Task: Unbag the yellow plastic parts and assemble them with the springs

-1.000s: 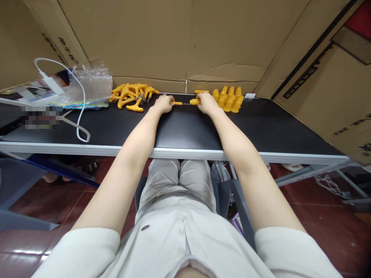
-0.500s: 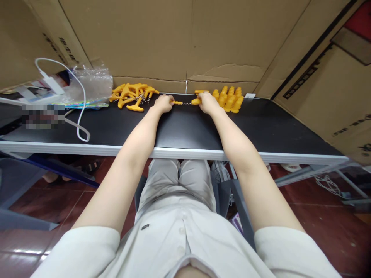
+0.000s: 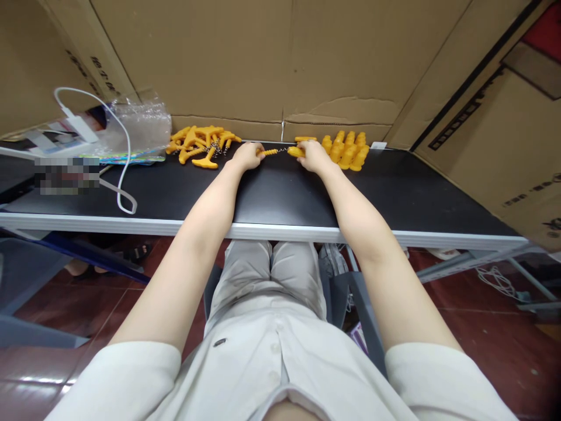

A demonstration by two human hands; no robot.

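My left hand (image 3: 247, 155) is closed around the handle end of a yellow corkscrew (image 3: 270, 152), whose metal spiral points right. In the fingers of my right hand (image 3: 315, 156) is a yellow plastic sleeve (image 3: 296, 152), its left end at the tip of the spiral. Whether the tip is inside the sleeve cannot be made out. Left of my hands lies a heap of yellow T-handled corkscrews (image 3: 205, 143) with bare spirals. Several yellow sleeves (image 3: 346, 151) stand grouped just right of my right hand. Behind that hand is another yellow piece (image 3: 305, 138), partly hidden.
Cardboard (image 3: 280, 64) walls the back and right of the black table (image 3: 284, 199). At the left lie clear plastic wrapping (image 3: 144, 126) and a white cable (image 3: 128, 158). A small white piece (image 3: 378, 145) lies beyond the sleeves.
The sleeve in my right hand has moved slightly left and away from me. Less of the bare spiral shows between it and the corkscrew's yellow shaft. Both hands keep their grip.
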